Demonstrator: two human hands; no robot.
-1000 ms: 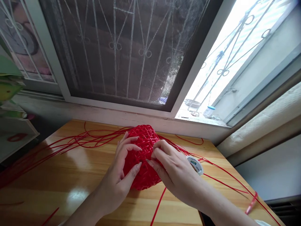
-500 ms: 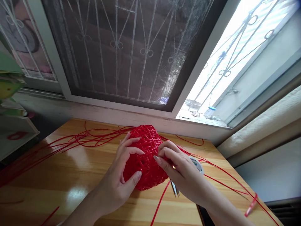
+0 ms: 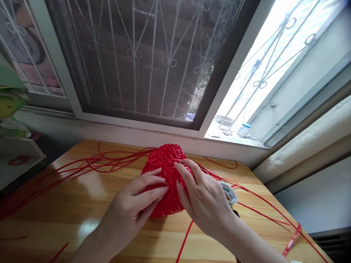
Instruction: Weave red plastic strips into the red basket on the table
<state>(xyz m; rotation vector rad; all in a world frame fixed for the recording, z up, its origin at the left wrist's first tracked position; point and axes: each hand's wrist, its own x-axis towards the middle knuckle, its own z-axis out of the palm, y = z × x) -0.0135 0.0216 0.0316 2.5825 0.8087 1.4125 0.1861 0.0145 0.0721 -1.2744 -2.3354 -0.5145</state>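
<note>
A rounded piece of red openwork weaving (image 3: pixel 166 155), made of thin glossy strands, sits on the wooden table in the middle. My left hand (image 3: pixel 137 201) lies against its left side, thumb and fingers drawn together at the weave. On the other side, my right hand (image 3: pixel 201 193) has its curved fingers on the top and right face, with the thumb pressing the front. Both hands grip the piece between them. Whether the fingertips pinch a single strand cannot be made out.
Long red strands (image 3: pixel 104 155) spread left over the table (image 3: pixel 115 186), and more strands (image 3: pixel 263 199) run right. Beside my right hand lies a white roll with a label (image 3: pixel 229 193). A barred window stands behind the table. A shelf (image 3: pixel 20 157) is at left.
My right hand has gone from a pinch at the right side to fingers laid over the weave. My left fingers have drawn together and lower. The scissor blades are now hidden.
</note>
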